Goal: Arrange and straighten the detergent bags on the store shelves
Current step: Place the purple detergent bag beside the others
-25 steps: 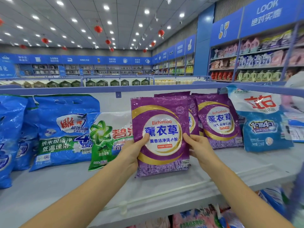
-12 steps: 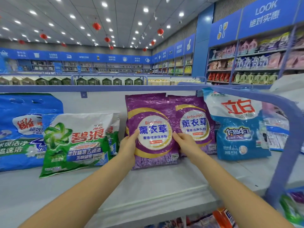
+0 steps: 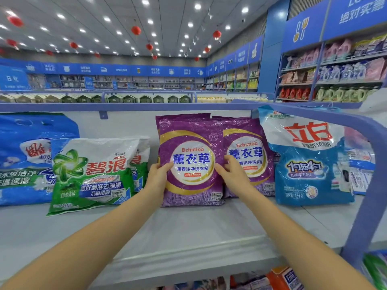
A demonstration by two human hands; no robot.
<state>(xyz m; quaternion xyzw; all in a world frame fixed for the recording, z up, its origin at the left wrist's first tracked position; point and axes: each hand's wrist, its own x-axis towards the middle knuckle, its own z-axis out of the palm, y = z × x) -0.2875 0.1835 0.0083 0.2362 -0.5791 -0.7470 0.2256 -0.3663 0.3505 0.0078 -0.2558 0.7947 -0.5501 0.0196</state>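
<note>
Now that the purple Eichimoo bag (image 3: 189, 141) got pushed back upright against its twin (image 3: 251, 132), left hand (image 3: 159, 175) and right hand (image 3: 232, 174) just pinch its edges, so it's basically straightened.

Front purple bag (image 3: 191, 143) stands upright on the shelf (image 3: 188, 237), label facing out and level; the left hand (image 3: 157, 176) grips its left edge, the right hand (image 3: 230, 174) its right edge. The top of another purple bag shows just behind it. Second purple bag (image 3: 249, 143) stands just to the right, partly overlapped by the front one. Green bag (image 3: 94, 174) on the left leans back, slightly askew, a rear green bag (image 3: 141, 162) behind it. Big blue bag (image 3: 25, 155) stands far left, overlapped by the green bag. Blue-white bag (image 3: 310, 164) stands upright at the right, beside the second purple bag
</note>
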